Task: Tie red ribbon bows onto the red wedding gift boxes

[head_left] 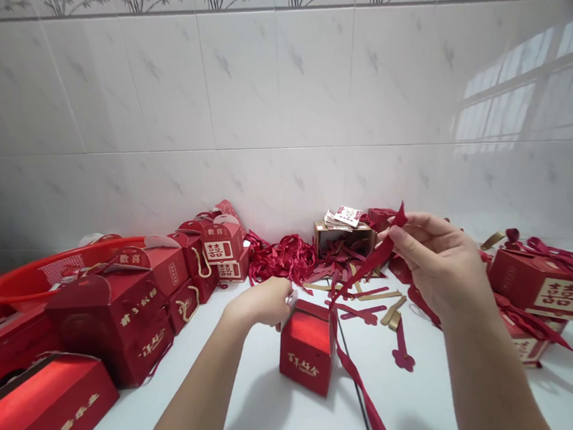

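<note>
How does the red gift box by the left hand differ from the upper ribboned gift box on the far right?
The center gift box shows gold characters directly on red; the far-right gift box shows double-happiness characters on a pale panel.
The center gift box stands on the white tabletop; the far-right gift box sits above another box.
The left hand is at the center gift box's top; no hand touches the far-right gift box.
Both are mainly red.

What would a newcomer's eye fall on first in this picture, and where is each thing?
Probably the small red box at the front centre, with the left hand at its top. Next, the red ribbon pinched high in the right hand, to the right of the box. Then the stacked red boxes on the left and the ribbon tangle by the wall.
</note>
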The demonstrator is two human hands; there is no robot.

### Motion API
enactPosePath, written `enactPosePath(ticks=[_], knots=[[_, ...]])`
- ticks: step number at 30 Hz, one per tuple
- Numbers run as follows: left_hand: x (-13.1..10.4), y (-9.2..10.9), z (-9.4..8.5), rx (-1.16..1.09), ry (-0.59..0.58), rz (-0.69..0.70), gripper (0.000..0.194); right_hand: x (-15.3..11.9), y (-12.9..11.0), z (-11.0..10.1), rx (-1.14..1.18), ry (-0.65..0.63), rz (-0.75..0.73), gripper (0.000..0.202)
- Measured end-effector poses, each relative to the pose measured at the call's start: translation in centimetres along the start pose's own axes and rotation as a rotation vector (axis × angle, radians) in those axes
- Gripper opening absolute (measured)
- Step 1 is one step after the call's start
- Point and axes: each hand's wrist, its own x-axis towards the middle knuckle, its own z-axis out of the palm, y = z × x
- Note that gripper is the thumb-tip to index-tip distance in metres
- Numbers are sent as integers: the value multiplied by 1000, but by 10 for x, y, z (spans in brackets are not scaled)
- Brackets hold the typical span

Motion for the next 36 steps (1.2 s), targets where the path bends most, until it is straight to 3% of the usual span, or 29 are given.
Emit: enactPosePath(ticks=[4, 10, 14, 23, 32, 36], knots=[[19, -3, 9, -126, 37, -30, 24, 1, 11, 10, -162, -86, 46, 16], [25, -1, 15, -274, 25, -30, 24, 0, 60, 32, -745, -541, 102, 17], [21, 2, 13, -297, 6, -16, 20, -5, 92, 39, -935, -682, 82, 22], [19, 2, 12, -302, 10, 1, 16, -6, 102, 38, -872, -815, 135, 22], [19, 1, 14, -289, -8, 44, 17, -8, 110, 43, -908, -780, 115, 19], [16, 3, 11, -384, -53, 21, 13, -7, 111, 43, -947, -753, 131, 17]])
